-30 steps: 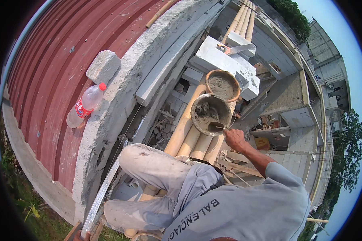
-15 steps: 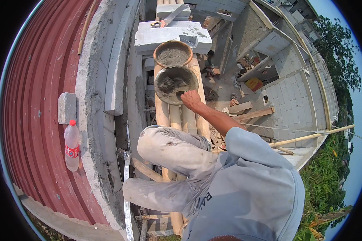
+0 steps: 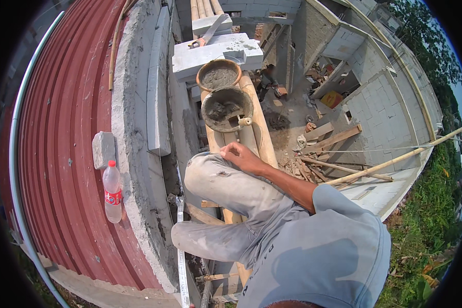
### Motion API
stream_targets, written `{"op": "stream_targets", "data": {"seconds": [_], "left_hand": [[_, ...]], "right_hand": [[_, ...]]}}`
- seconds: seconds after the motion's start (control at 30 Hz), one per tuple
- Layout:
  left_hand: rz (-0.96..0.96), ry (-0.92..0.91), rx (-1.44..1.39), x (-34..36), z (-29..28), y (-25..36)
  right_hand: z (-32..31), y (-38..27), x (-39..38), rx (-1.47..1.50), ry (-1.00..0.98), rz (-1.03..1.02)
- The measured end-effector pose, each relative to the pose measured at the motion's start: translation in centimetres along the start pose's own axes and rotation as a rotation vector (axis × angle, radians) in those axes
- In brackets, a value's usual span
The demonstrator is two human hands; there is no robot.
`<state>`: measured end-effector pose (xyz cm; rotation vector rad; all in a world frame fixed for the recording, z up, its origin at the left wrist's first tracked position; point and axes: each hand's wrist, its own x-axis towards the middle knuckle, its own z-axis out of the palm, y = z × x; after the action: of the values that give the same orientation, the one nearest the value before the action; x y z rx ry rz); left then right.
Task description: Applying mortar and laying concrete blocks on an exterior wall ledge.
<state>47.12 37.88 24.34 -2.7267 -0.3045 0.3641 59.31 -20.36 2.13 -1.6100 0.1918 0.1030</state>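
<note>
My right hand [image 3: 243, 157] is over my raised knee [image 3: 205, 172], with its fingers curled in and closed. Whether anything is between them is hidden. Just beyond it stands a dark bucket [image 3: 208, 115] with grey mortar in it. A trowel [image 3: 245, 121] lies in that bucket, its pale handle sticking out over the near right rim. Behind the bucket, an orange-brown basin [image 3: 237, 73] holds more grey mortar. My left hand is out of view.
Bamboo poles [image 3: 262, 138] carry the containers. White blocks [image 3: 205, 54] lie across them, with a handsaw [image 3: 210, 32] on top. A plastic bottle [image 3: 112, 192] and block piece [image 3: 103, 150] stand left on the red metal roof [image 3: 61, 154]. The ground lies far below at right.
My right hand has let go of the trowel and come back toward my knee. The trowel stays in the bucket. The whole view has shifted slightly.
</note>
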Motion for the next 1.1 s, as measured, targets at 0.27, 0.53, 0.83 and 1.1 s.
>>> {"op": "stream_targets", "data": {"seconds": [0.27, 0.53, 0.83, 1.1], "left_hand": [[0.068, -0.003, 0.011, -0.7, -0.3, 1.9], [0.042, -0.081, 0.000, -4.7, 2.1, 1.9], [-0.271, -0.201, -0.110, -12.2, 4.8, 5.8], [-0.509, -0.342, -0.172, -17.1, 5.1, 12.8]], "right_hand": [[-1.9, -4.2, -4.4, -0.323, -0.105, -0.107], [-2.3, -3.7, -5.0, -0.408, -0.091, -0.121], [-13.9, 5.8, 10.2, -0.593, 0.648, -0.002], [-20.8, 10.8, 17.1, -0.335, 0.483, 0.547]]}}
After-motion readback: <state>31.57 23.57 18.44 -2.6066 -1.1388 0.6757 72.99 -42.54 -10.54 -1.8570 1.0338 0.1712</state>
